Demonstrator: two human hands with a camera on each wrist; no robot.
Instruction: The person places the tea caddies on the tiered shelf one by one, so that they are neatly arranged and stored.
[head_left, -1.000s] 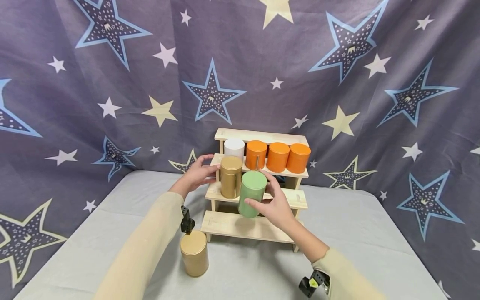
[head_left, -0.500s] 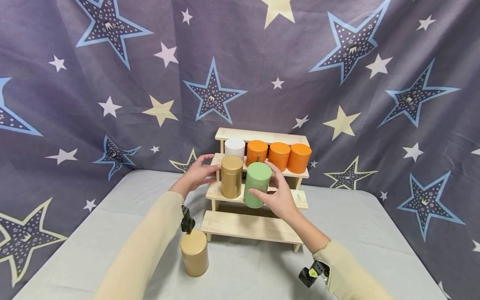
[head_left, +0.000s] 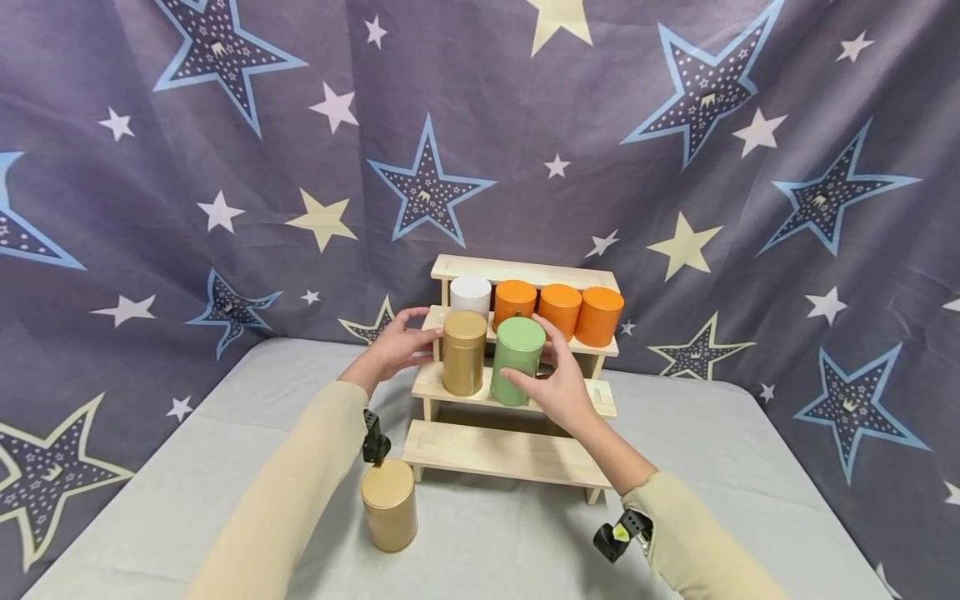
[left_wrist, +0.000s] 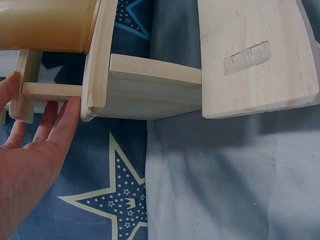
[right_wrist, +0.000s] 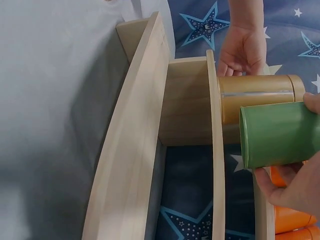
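A green canister [head_left: 516, 362] is upright in my right hand [head_left: 558, 379], thumb on one side and fingers on the other. In the right wrist view, a small gap shows between its base and the second plank from the bottom. Beside it on that plank stands a gold canister [head_left: 464, 354]. My left hand [head_left: 393, 346] holds the left side of the stepped wooden rack [head_left: 502, 454]. In the left wrist view, its thumb and fingers [left_wrist: 67, 117] lie on either side of the rack's side pieces.
On the plank behind stand a white canister [head_left: 471, 293] and three orange canisters [head_left: 559, 308]. Another gold canister [head_left: 390, 506] stands on the grey cloth [head_left: 480, 542], close to my left forearm. A star-patterned curtain [head_left: 525, 142] hangs right behind the rack.
My right hand has carried the green canister up, back and slightly right, from in front of the rack to over the second plank. My left hand has stayed in place.
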